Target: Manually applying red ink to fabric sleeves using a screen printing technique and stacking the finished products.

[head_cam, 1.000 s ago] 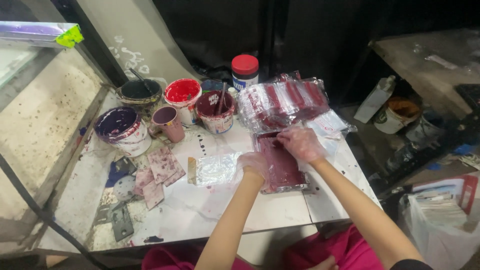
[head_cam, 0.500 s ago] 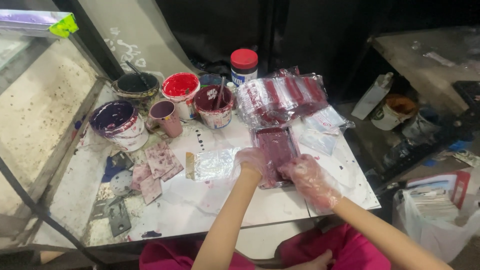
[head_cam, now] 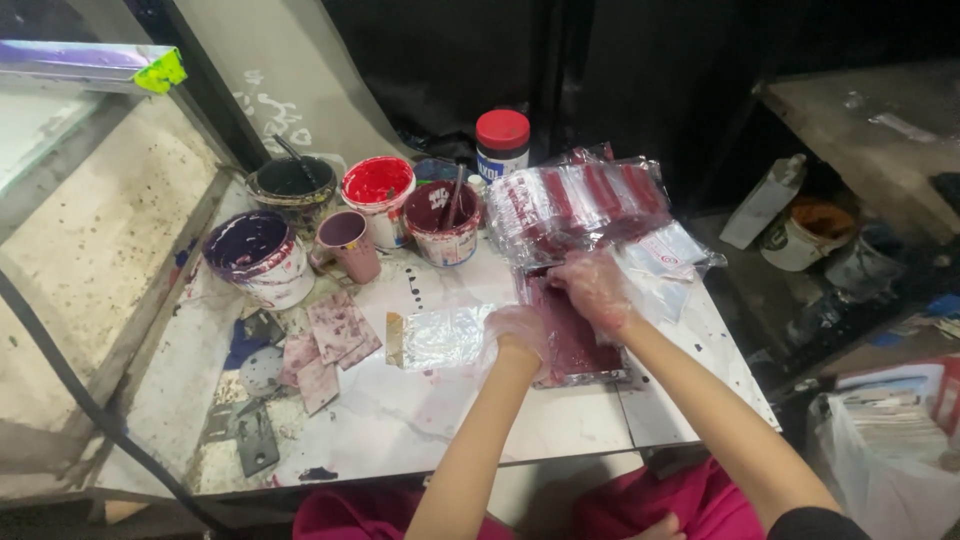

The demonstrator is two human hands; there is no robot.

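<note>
1. Five open paint containers stand at the far edge of the white table [head_cam: 420, 420]: a black tub [head_cam: 292, 188] with a stick in it, a red-filled bucket [head_cam: 378, 194], a dark-red bucket [head_cam: 442, 220] holding a stirrer, a purple-stained bucket [head_cam: 255, 255] and a small mauve cup [head_cam: 350, 243].
2. One closed jar with a red lid [head_cam: 502, 143] stands behind them.
3. Left hand [head_cam: 518, 330], in a thin clear glove, lies flat with fingers spread on the near left edge of the maroon sheet [head_cam: 575, 335]; it grips nothing.
4. Right hand [head_cam: 596, 285], also gloved, presses down on the sheet's far end, fingers curled; whether it pinches anything cannot be told.
5. The sheet lies on the table's right half, directly before the person.
6. Clear bagged packets [head_cam: 580, 205] with red stripes are heaped just beyond the sheet.
7. A crinkled clear plastic bag [head_cam: 440, 338] lies just left of the left hand.
8. Stained card scraps [head_cam: 335, 335] lie farther left.
</note>
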